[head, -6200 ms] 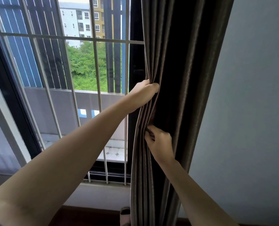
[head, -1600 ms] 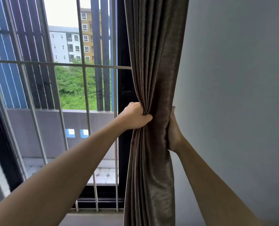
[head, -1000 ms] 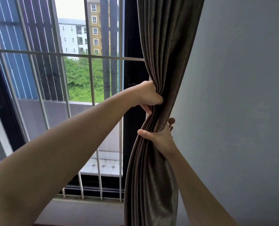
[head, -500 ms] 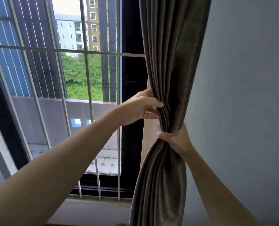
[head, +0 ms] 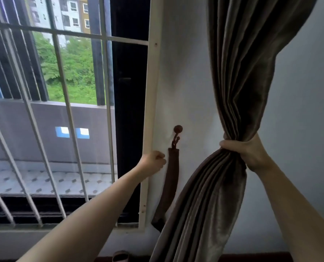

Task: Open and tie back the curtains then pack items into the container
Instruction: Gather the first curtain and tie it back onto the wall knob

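Observation:
The brown curtain [head: 240, 76] is gathered into one bunch and pulled right, away from the window. My right hand [head: 246, 151] is closed around the bunch at its narrowest point. A dark brown tieback strap [head: 171, 176] hangs straight down from a small round hook [head: 177, 132] on the white wall beside the window frame. My left hand [head: 153, 161] is curled just left of the strap near its top; I cannot tell whether the fingers touch it. No container is in view.
The barred window [head: 66, 114] fills the left, with its cream frame [head: 150, 118] between glass and hook. A bare grey wall [head: 305, 110] lies to the right. A dark floor edge and a small rounded object [head: 120, 256] show at the bottom.
My right hand has pulled the gathered curtain to the right, uncovering the wall, hook and strap. My left hand has let go of the curtain and dropped to beside the strap.

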Demonstrator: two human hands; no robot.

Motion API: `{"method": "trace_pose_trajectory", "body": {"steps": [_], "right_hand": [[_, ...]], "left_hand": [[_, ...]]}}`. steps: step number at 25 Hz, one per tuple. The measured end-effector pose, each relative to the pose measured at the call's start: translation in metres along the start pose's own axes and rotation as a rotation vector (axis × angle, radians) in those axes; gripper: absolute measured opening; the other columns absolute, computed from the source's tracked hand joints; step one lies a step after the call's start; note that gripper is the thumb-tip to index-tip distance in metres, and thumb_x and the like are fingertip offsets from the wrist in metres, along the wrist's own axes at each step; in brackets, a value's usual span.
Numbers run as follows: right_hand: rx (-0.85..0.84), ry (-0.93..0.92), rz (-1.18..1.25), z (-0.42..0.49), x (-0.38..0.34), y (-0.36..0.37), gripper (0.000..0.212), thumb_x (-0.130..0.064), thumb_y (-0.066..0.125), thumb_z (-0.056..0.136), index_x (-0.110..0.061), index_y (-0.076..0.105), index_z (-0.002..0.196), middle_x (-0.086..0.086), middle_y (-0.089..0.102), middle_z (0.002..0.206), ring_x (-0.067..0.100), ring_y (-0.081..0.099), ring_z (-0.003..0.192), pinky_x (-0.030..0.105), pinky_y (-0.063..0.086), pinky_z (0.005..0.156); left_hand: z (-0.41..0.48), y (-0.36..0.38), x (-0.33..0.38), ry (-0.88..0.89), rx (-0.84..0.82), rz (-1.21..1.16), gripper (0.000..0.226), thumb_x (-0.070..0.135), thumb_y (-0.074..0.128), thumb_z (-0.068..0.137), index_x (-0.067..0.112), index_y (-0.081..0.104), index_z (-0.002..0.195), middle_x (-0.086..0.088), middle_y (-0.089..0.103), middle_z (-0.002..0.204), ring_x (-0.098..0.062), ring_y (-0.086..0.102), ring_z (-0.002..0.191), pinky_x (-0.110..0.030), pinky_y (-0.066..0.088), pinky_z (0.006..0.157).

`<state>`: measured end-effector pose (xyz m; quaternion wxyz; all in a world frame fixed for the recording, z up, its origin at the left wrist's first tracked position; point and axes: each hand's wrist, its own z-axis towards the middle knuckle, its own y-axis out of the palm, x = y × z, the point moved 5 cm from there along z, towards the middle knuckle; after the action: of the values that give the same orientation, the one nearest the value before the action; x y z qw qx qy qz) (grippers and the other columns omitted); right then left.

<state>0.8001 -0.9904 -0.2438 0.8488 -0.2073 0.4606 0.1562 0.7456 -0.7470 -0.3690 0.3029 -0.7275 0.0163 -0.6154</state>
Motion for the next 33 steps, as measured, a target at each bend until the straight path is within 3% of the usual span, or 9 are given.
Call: {"method": "trace_pose_trajectory", "body": {"steps": [4, 8, 10, 13, 18, 23, 28, 31, 33], "right_hand": [[-0.01, 0.016, -0.032, 0.0, -0.001, -0.03, 0.048, -0.025, 0.078, 0.049, -0.019, 0.055, 0.09, -0.01, 0.061, 0.082, 0.012, 0.059, 0.081, 0.027, 0.051, 0.074], [-0.029, 0.037, -0.058, 0.001, 0.002, -0.035, 0.054, -0.029, 0.079, 0.047, -0.017, 0.055, 0.094, -0.003, 0.058, 0.086, 0.019, 0.058, 0.084, 0.032, 0.05, 0.074], [-0.046, 0.04, -0.069, 0.005, 0.005, -0.027, 0.059, -0.028, 0.079, 0.048, -0.014, 0.053, 0.099, -0.003, 0.058, 0.088, 0.019, 0.059, 0.086, 0.031, 0.05, 0.075], [-0.033, 0.035, -0.034, 0.012, 0.008, -0.007, 0.055, -0.015, 0.079, 0.052, -0.014, 0.055, 0.1, -0.013, 0.063, 0.084, 0.006, 0.062, 0.084, 0.021, 0.052, 0.072], [-0.119, 0.024, 0.011, 0.023, 0.014, 0.04, 0.034, -0.005, 0.072, 0.058, -0.021, 0.059, 0.085, -0.021, 0.066, 0.073, 0.0, 0.062, 0.075, 0.016, 0.049, 0.068], [-0.215, 0.03, 0.086, 0.024, 0.015, 0.086, 0.018, 0.0, 0.068, 0.064, -0.014, 0.062, 0.074, -0.01, 0.065, 0.067, 0.007, 0.064, 0.069, 0.019, 0.051, 0.065], [-0.206, 0.061, 0.085, 0.034, 0.019, 0.122, 0.029, -0.02, 0.078, 0.058, -0.021, 0.063, 0.083, -0.006, 0.067, 0.078, 0.027, 0.065, 0.084, 0.039, 0.055, 0.081], [-0.219, 0.064, 0.036, 0.037, 0.017, 0.145, 0.034, -0.023, 0.077, 0.059, -0.014, 0.063, 0.088, 0.003, 0.064, 0.083, 0.024, 0.065, 0.084, 0.035, 0.054, 0.082], [-0.222, 0.067, -0.013, 0.039, 0.016, 0.158, 0.052, -0.029, 0.077, 0.059, -0.006, 0.059, 0.102, 0.005, 0.063, 0.091, 0.019, 0.064, 0.088, 0.029, 0.054, 0.08]], "left_hand": [[0.022, 0.035, 0.001, 0.058, 0.034, 0.089, 0.052, 0.03, 0.057, 0.091, 0.01, 0.04, 0.137, -0.007, 0.05, 0.135, -0.024, 0.05, 0.121, -0.031, 0.044, 0.093], [0.025, 0.048, -0.002, 0.023, 0.032, -0.076, 0.03, 0.024, 0.059, 0.09, 0.013, 0.049, 0.115, -0.006, 0.054, 0.113, -0.016, 0.052, 0.095, -0.023, 0.044, 0.07], [0.021, 0.042, -0.006, -0.012, -0.033, -0.127, 0.014, 0.019, 0.056, 0.091, 0.013, 0.048, 0.101, -0.007, 0.055, 0.1, -0.015, 0.052, 0.083, -0.024, 0.045, 0.069], [0.008, 0.006, -0.009, -0.035, -0.102, -0.133, 0.015, 0.024, 0.053, 0.092, 0.014, 0.055, 0.103, -0.005, 0.058, 0.091, -0.016, 0.056, 0.08, -0.028, 0.047, 0.072], [-0.03, -0.071, 0.017, 0.061, -0.155, 0.155, 0.022, 0.03, 0.057, 0.091, 0.019, 0.068, 0.076, 0.004, 0.057, 0.061, -0.007, 0.052, 0.056, -0.014, 0.04, 0.049], [-0.068, -0.094, 0.039, 0.141, -0.143, 0.319, 0.029, 0.035, 0.065, 0.085, 0.021, 0.066, 0.06, 0.011, 0.058, 0.048, 0.001, 0.054, 0.045, -0.012, 0.039, 0.046], [-0.092, -0.086, 0.041, 0.08, -0.232, -0.073, 0.023, 0.023, 0.059, 0.09, 0.002, 0.067, 0.089, -0.008, 0.062, 0.069, -0.013, 0.058, 0.057, -0.02, 0.045, 0.048], [-0.096, -0.09, 0.04, 0.033, -0.153, -0.15, 0.018, 0.019, 0.062, 0.088, 0.004, 0.068, 0.079, -0.006, 0.062, 0.063, -0.013, 0.059, 0.053, -0.019, 0.046, 0.047], [-0.096, -0.091, 0.037, 0.027, -0.117, -0.209, 0.016, 0.019, 0.066, 0.085, 0.006, 0.067, 0.074, -0.008, 0.061, 0.063, -0.015, 0.058, 0.056, -0.022, 0.047, 0.052]]}}
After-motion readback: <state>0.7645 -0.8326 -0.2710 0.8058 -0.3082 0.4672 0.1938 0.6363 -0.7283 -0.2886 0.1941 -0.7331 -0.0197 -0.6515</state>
